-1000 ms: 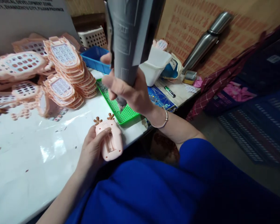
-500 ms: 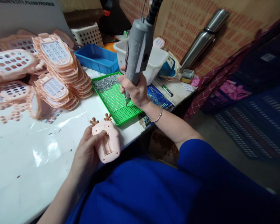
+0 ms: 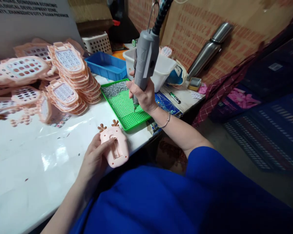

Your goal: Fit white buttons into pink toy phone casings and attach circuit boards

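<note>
My left hand (image 3: 97, 149) grips a pink toy phone (image 3: 122, 144) with brown antlers, its back and uncovered battery slot facing up. The thumb lies across the upper end of that slot. Screw holes show at the toy's corners. Wrapped around a grey electric screwdriver (image 3: 146, 48), my right hand (image 3: 145, 96) holds it upright, bit down, over a green perforated tray (image 3: 120, 105). Small silver screws (image 3: 116, 88) are heaped at the tray's far end. The bit is apart from the toy.
Stacks of pink phone shells (image 3: 70, 71) stand at the left on the white table (image 3: 56, 182). Behind the tray are a blue bin (image 3: 107, 66) and a white tub (image 3: 161, 73). A steel flask (image 3: 210, 48) leans on the cardboard at the right. The table edge runs beside my body.
The view has shifted slightly, so the table things appear a little further right and lower. Both hands keep their holds on the toy phone and the screwdriver.
</note>
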A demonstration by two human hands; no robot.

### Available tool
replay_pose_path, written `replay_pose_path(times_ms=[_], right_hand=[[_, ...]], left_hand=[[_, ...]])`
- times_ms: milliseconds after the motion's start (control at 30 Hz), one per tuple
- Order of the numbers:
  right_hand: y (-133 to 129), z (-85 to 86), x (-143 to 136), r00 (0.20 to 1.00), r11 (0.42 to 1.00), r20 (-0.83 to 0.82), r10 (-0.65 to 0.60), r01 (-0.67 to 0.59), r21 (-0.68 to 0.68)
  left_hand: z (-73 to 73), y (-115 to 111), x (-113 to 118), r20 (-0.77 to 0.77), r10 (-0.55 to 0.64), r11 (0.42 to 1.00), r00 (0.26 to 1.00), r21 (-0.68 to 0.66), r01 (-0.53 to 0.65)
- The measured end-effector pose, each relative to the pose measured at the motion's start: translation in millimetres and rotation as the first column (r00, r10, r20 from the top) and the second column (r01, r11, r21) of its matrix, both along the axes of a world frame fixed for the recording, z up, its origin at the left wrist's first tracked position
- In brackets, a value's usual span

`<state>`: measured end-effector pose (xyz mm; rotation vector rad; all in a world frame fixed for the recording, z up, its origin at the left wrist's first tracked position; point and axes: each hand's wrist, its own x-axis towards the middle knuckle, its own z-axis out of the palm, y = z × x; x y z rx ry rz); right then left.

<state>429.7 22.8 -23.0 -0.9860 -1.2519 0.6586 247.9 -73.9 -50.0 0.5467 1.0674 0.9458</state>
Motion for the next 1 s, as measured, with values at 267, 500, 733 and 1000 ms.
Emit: replay_pose_path(times_ms=[267,500,733,1000], right_hand=[[-23,31.8,-28,0.985,0.987,-0.085,0.149,-0.142,0.08],[-50,37.1,-70,0.923,0.924,-0.048,0.381,-0.381,0.021],[-48,31.5,-80,0.89,0.898,-0.123,0.439,-0.437,0.046],[-49,28.2,-85,0.919,0.919,-0.03,0.393,-0.394,-0.029]], left_hand=[[-7.6,1,1,0.043,-0.008,0.999,0.999,0.052,0.006],[-12.7,0,1,0.108,-0.029,0.993,0.994,0.114,0.016],[-14.8,1,0,0.141,-0.049,0.99,0.989,0.141,0.029],[-17.9,0,-2,0.165,-0.065,0.988,0.984,0.151,0.04]])
